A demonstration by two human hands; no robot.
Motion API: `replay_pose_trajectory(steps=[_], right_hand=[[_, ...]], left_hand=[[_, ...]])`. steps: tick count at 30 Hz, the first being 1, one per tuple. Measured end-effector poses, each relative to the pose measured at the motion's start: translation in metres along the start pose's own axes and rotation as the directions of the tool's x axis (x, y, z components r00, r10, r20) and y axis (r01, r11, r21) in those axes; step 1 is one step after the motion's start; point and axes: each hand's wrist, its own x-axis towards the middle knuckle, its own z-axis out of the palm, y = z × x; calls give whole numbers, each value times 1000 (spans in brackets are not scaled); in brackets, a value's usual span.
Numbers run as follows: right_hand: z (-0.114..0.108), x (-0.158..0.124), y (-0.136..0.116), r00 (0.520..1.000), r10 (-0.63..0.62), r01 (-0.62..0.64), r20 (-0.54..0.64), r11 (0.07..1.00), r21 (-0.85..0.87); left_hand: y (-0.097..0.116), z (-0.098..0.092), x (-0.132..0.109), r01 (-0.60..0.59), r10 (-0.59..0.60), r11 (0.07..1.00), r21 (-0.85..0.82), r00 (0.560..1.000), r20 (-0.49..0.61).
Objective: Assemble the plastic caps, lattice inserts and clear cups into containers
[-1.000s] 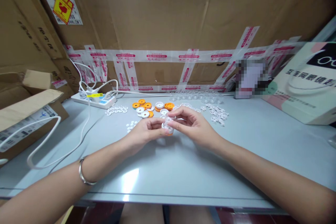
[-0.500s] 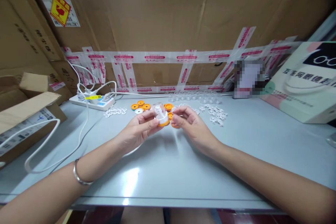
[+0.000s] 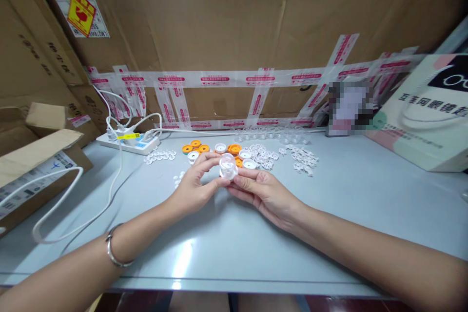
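Between my two hands, above the table's middle, is a small clear plastic dome (image 3: 228, 166) with a white part inside. It is tilted, its clear top facing me; its base is hidden. My left hand (image 3: 197, 183) pinches it from the left with thumb and fingers. From the right and below, my right hand (image 3: 265, 194) grips it, fingers curled beneath. Just behind are orange rings (image 3: 235, 149) and white rings (image 3: 249, 164). A pile of small white parts (image 3: 261, 155) lies beyond my right hand. More orange rings (image 3: 195, 144) sit beyond my left hand.
Clear domes (image 3: 263, 133) stand in rows at the back. White parts lie at right (image 3: 305, 160) and white discs at left (image 3: 161, 156). A power strip (image 3: 127, 141) with looping cables, a cardboard box (image 3: 40, 165) and a printed box (image 3: 420, 117) flank the table (image 3: 347, 190).
The dome has turned from upright, orange base showing, to tilted towards me. My right hand has moved from an orange ring onto the dome. White rings now show behind.
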Motion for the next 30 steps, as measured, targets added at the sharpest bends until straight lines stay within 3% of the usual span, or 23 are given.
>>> replay_pose_trajectory(steps=[4, 10, 18, 30], right_hand=[[0, 0, 1, 999, -43, 43, 2, 999, -14], [-5, 4, 0, 997, -12, 6, 80, 997, 83], [-10, 8, 7, 999, 52, -54, 15, 985, 165], [-13, 8, 13, 995, 76, -69, -58, 991, 119]], left_hand=[[6, -7, 1, -114, 113, 979, 167, 993, 15], [7, -15, 1, -148, 142, 969, 196, 989, 44], [4, -15, 1, -154, 136, 960, 235, 986, 93], [0, -18, -1, -230, 154, 905, 358, 962, 227]])
